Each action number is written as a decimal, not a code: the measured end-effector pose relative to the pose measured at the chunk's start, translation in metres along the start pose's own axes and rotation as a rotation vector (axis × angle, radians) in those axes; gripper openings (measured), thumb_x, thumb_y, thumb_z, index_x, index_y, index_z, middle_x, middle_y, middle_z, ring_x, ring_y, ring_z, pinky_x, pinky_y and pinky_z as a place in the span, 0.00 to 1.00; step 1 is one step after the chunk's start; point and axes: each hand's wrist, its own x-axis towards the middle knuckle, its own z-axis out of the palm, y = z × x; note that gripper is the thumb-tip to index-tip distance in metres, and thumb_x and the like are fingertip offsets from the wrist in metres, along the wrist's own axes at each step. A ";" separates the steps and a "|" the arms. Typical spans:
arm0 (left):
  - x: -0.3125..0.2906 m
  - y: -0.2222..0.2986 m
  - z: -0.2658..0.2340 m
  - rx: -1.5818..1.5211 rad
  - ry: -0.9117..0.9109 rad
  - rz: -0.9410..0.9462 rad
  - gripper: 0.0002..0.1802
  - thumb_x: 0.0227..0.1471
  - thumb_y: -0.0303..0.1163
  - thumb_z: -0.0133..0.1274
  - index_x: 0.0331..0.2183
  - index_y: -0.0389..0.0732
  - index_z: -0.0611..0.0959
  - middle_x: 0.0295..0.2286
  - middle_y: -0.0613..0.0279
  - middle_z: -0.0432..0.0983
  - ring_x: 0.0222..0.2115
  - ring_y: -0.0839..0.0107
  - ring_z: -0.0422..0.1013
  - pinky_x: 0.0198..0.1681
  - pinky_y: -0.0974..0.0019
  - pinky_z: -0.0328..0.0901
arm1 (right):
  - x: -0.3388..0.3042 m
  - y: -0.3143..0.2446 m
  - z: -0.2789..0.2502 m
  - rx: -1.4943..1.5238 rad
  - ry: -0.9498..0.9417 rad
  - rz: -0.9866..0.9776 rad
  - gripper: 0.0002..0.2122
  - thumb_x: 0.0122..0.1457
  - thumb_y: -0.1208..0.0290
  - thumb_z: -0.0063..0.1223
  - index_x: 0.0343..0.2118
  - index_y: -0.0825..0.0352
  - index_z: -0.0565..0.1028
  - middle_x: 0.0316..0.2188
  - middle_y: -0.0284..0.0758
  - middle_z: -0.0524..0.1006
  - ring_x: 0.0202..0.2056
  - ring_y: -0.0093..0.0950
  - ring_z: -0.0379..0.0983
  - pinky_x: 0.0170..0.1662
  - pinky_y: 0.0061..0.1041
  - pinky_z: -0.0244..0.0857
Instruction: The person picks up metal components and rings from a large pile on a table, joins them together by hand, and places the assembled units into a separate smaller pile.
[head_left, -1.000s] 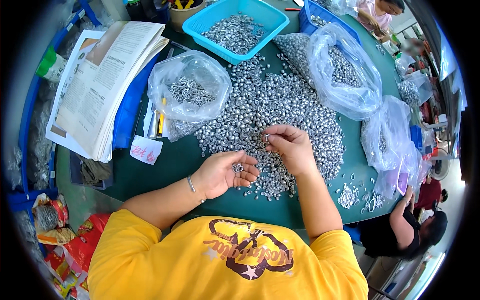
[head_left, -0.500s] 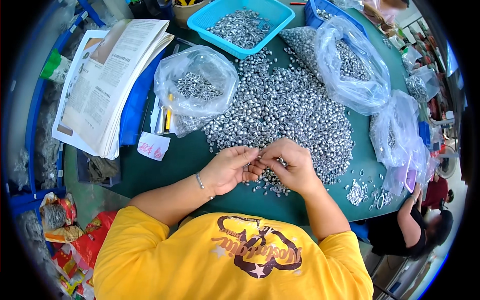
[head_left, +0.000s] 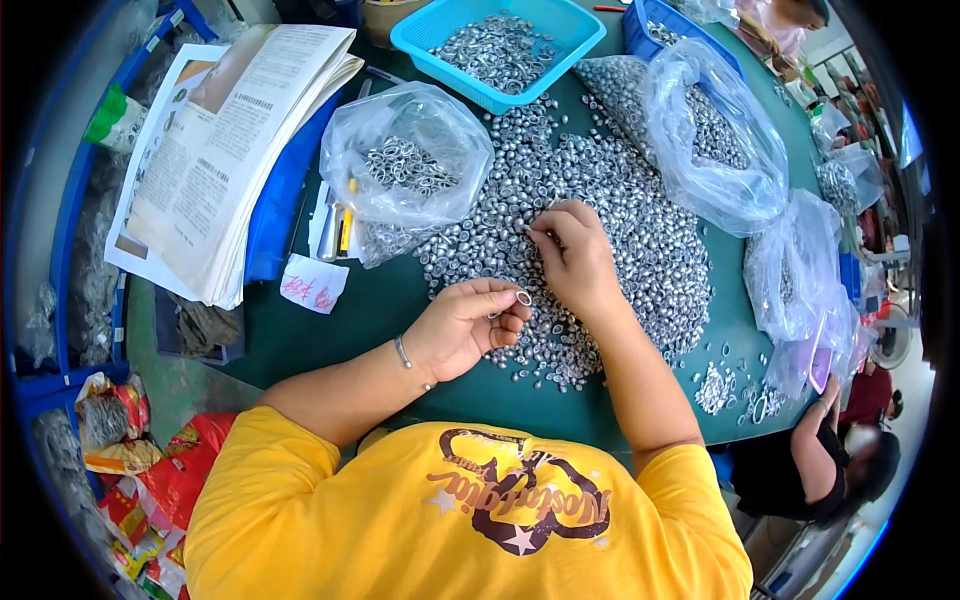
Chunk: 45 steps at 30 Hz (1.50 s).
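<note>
A wide pile of small silvery oval metal pieces (head_left: 640,240) covers the middle of the green table. At the pile's near left edge, my left hand (head_left: 463,325) pinches a small oval metal ring (head_left: 523,298) between thumb and forefinger, its other fingers curled beneath. My right hand (head_left: 577,258) is over the middle of the pile, farther out than the left. Its thumb and fingertips are drawn together among the pieces, and whatever is between them is too small to make out. Left of the pile stands an open clear plastic bag (head_left: 455,190) of thin metal rings.
A light-blue basket (head_left: 590,50) of metal parts sits at the far side. More bags (head_left: 740,200) of parts stand at the right. Stacked papers (head_left: 215,170) lie left, near a white slip (head_left: 312,284). Loose rings (head_left: 716,390) lie near right; a co-worker (head_left: 815,455) sits beyond.
My hands were together near the table's front edge. The right hand has moved away and up onto the pile; the left stays near its place, with the ring now plainly in view.
</note>
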 end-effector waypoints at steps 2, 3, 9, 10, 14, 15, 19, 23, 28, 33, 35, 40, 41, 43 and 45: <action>-0.001 0.001 0.001 -0.005 0.003 -0.008 0.08 0.53 0.27 0.44 0.34 0.35 0.76 0.28 0.58 0.74 0.26 0.74 0.70 0.29 0.74 0.67 | -0.007 -0.004 -0.008 0.191 -0.067 0.171 0.03 0.48 0.82 0.50 0.27 0.68 0.73 0.26 0.36 0.73 0.28 0.28 0.70 0.31 0.21 0.64; -0.001 0.001 0.002 0.000 0.010 -0.006 0.08 0.53 0.27 0.44 0.34 0.35 0.76 0.29 0.57 0.74 0.27 0.73 0.71 0.30 0.74 0.67 | -0.010 -0.005 -0.012 0.363 -0.121 0.334 0.03 0.49 0.81 0.49 0.28 0.69 0.73 0.26 0.35 0.73 0.27 0.26 0.70 0.30 0.20 0.64; -0.001 -0.001 0.004 0.054 0.059 0.002 0.10 0.53 0.28 0.44 0.35 0.34 0.76 0.30 0.56 0.75 0.29 0.72 0.72 0.32 0.73 0.69 | -0.028 -0.007 -0.027 1.107 -0.287 0.783 0.05 0.54 0.78 0.47 0.33 0.73 0.71 0.26 0.33 0.74 0.26 0.19 0.69 0.29 0.16 0.63; -0.001 -0.001 0.006 0.062 0.061 0.003 0.10 0.53 0.28 0.44 0.35 0.33 0.76 0.30 0.56 0.75 0.30 0.72 0.72 0.33 0.73 0.69 | -0.031 -0.008 -0.028 1.129 -0.284 0.817 0.06 0.54 0.76 0.47 0.33 0.72 0.70 0.27 0.33 0.74 0.26 0.20 0.69 0.29 0.17 0.63; -0.001 0.000 0.007 0.073 0.052 0.012 0.10 0.53 0.28 0.44 0.36 0.33 0.76 0.31 0.56 0.75 0.30 0.73 0.72 0.33 0.74 0.69 | -0.039 -0.003 -0.030 1.321 -0.388 0.871 0.05 0.55 0.75 0.47 0.32 0.71 0.70 0.27 0.34 0.74 0.26 0.21 0.70 0.29 0.16 0.64; -0.001 -0.001 0.007 0.072 0.049 0.014 0.10 0.53 0.28 0.45 0.36 0.33 0.76 0.31 0.56 0.75 0.30 0.73 0.72 0.33 0.74 0.69 | -0.040 -0.003 -0.031 1.290 -0.373 0.871 0.05 0.55 0.75 0.47 0.32 0.71 0.70 0.27 0.34 0.74 0.27 0.21 0.71 0.29 0.16 0.64; -0.002 0.000 0.010 0.092 0.073 0.014 0.09 0.52 0.27 0.46 0.35 0.34 0.76 0.30 0.56 0.75 0.30 0.73 0.72 0.34 0.74 0.69 | -0.039 -0.012 -0.032 0.971 -0.264 0.791 0.05 0.53 0.78 0.48 0.32 0.72 0.70 0.27 0.35 0.75 0.29 0.22 0.73 0.29 0.17 0.67; -0.002 -0.001 0.006 0.101 0.069 0.016 0.07 0.50 0.25 0.49 0.33 0.35 0.77 0.30 0.57 0.75 0.29 0.73 0.72 0.34 0.74 0.69 | -0.045 -0.006 -0.028 0.484 -0.189 0.522 0.05 0.50 0.83 0.51 0.31 0.72 0.70 0.30 0.35 0.75 0.31 0.19 0.72 0.34 0.15 0.67; -0.002 -0.003 0.006 0.138 0.086 0.038 0.06 0.49 0.24 0.50 0.32 0.35 0.77 0.30 0.56 0.75 0.29 0.73 0.72 0.33 0.74 0.69 | -0.048 -0.013 -0.026 0.777 -0.067 0.527 0.08 0.48 0.87 0.51 0.31 0.71 0.67 0.32 0.38 0.74 0.33 0.21 0.72 0.37 0.16 0.68; -0.003 -0.001 0.006 0.143 0.068 0.046 0.07 0.49 0.24 0.50 0.33 0.35 0.77 0.29 0.57 0.75 0.27 0.73 0.73 0.32 0.74 0.69 | -0.049 -0.020 -0.031 0.957 -0.069 0.569 0.09 0.48 0.89 0.49 0.30 0.70 0.66 0.33 0.41 0.75 0.35 0.25 0.73 0.38 0.20 0.69; -0.004 -0.001 0.008 0.138 0.071 0.042 0.07 0.49 0.24 0.50 0.33 0.35 0.77 0.29 0.57 0.75 0.27 0.73 0.73 0.32 0.74 0.69 | -0.056 -0.024 -0.028 0.961 -0.053 0.503 0.09 0.48 0.88 0.50 0.31 0.71 0.66 0.34 0.42 0.75 0.35 0.26 0.73 0.38 0.20 0.69; -0.003 -0.001 0.008 0.140 0.047 0.010 0.08 0.48 0.25 0.51 0.33 0.35 0.76 0.26 0.59 0.75 0.26 0.73 0.73 0.31 0.74 0.69 | -0.057 -0.033 -0.026 0.202 -0.058 -0.100 0.10 0.40 0.85 0.54 0.28 0.68 0.70 0.26 0.37 0.76 0.25 0.33 0.73 0.27 0.26 0.67; -0.003 0.000 0.009 0.177 0.059 0.047 0.07 0.48 0.25 0.52 0.32 0.35 0.76 0.26 0.60 0.75 0.25 0.74 0.73 0.30 0.74 0.69 | -0.055 -0.035 -0.025 0.177 -0.047 -0.136 0.10 0.40 0.85 0.54 0.28 0.68 0.70 0.25 0.37 0.76 0.25 0.33 0.73 0.27 0.26 0.67; -0.003 -0.001 0.011 0.242 0.079 0.123 0.06 0.47 0.25 0.53 0.31 0.35 0.76 0.27 0.60 0.74 0.24 0.75 0.72 0.29 0.75 0.70 | -0.049 -0.040 -0.026 0.122 -0.029 -0.206 0.11 0.40 0.85 0.54 0.28 0.68 0.70 0.25 0.36 0.76 0.25 0.32 0.73 0.27 0.26 0.67; -0.004 0.003 0.012 0.187 0.095 0.133 0.05 0.47 0.24 0.52 0.31 0.35 0.75 0.28 0.60 0.74 0.25 0.74 0.72 0.31 0.75 0.70 | -0.044 -0.043 -0.023 0.118 -0.002 -0.261 0.12 0.40 0.85 0.54 0.31 0.68 0.71 0.24 0.35 0.75 0.25 0.33 0.72 0.27 0.27 0.67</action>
